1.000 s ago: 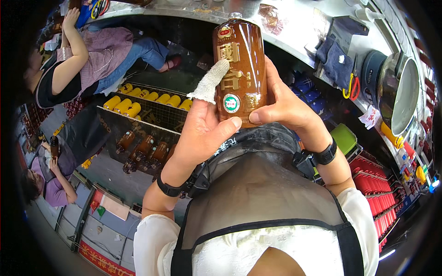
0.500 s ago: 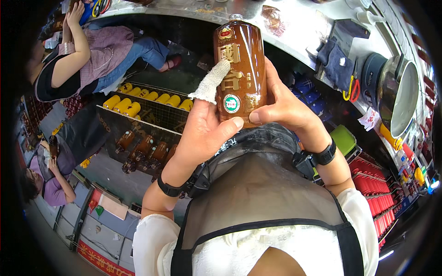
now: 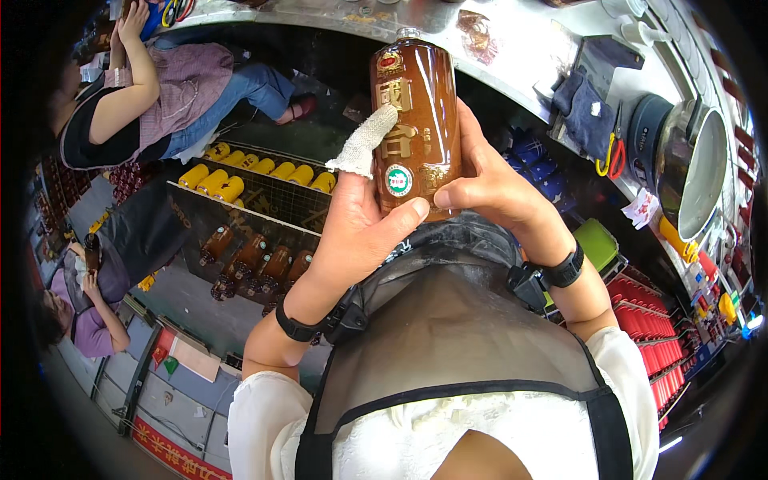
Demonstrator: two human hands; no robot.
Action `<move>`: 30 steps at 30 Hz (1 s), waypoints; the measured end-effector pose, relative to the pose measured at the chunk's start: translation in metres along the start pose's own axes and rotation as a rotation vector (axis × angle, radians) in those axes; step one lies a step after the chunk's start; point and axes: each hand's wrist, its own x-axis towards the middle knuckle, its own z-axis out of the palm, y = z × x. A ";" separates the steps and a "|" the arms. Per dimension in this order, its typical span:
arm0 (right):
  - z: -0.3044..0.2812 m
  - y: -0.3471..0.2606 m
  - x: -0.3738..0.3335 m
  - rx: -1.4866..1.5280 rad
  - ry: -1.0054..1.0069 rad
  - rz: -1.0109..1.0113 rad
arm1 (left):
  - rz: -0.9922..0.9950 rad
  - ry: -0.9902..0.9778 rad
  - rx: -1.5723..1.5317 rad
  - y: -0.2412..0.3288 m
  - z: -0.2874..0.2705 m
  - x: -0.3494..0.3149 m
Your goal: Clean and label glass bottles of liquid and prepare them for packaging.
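A glossy brown bottle with gold lettering and a round white-and-green label stands upright between my hands, its clear neck pointing away from me. My left hand grips its lower left side; a white cloth cover sheathes one finger, which lies along the bottle's front. My right hand is wrapped round the lower right side, with the thumb on the front near the base. Both thumbs press close to the bottom edge. The fingers behind the bottle are hidden.
Ahead runs a pale worktable with scissors, dark cloth and a round metal pan. To the left, a crate holds yellow cylinders beside several brown bottles. Two co-workers sit left; red racks stand right.
The bottle has turned slightly in my hands, so its lettering and round label sit a little further left. Both hands keep hold of it.
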 end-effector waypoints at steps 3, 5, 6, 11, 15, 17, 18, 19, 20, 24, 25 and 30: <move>0.000 0.006 0.002 0.045 0.003 -0.050 | -0.003 -0.001 -0.006 -0.002 -0.001 0.000; 0.001 0.006 0.002 0.059 0.012 -0.059 | 0.007 -0.011 -0.019 -0.002 -0.002 0.000; 0.002 0.006 0.002 0.075 0.019 -0.068 | -0.004 -0.014 -0.025 -0.002 -0.002 0.000; 0.002 0.006 0.003 0.072 0.038 -0.048 | 0.018 -0.034 0.017 -0.002 -0.005 0.004; 0.002 0.007 0.003 0.001 0.055 -0.079 | -0.010 -0.056 0.008 0.003 -0.005 0.006; 0.000 0.008 0.003 0.009 0.042 -0.098 | 0.015 -0.087 0.020 0.006 -0.005 0.006; -0.002 0.007 0.003 0.019 0.031 -0.113 | 0.021 -0.098 0.021 0.007 -0.005 0.006; -0.003 0.007 0.002 0.019 0.030 -0.115 | 0.027 -0.108 0.021 0.008 -0.005 0.005; -0.004 0.007 0.002 0.010 0.019 -0.119 | 0.028 -0.109 0.023 0.009 -0.006 0.005; 0.002 0.003 -0.002 0.061 0.003 -0.121 | 0.032 -0.109 0.028 0.009 -0.009 0.001; 0.002 0.003 -0.003 0.061 0.002 -0.122 | 0.030 -0.108 -0.005 0.009 -0.009 0.000; -0.003 0.007 -0.004 0.054 -0.020 -0.127 | 0.026 -0.089 -0.002 0.011 -0.004 -0.002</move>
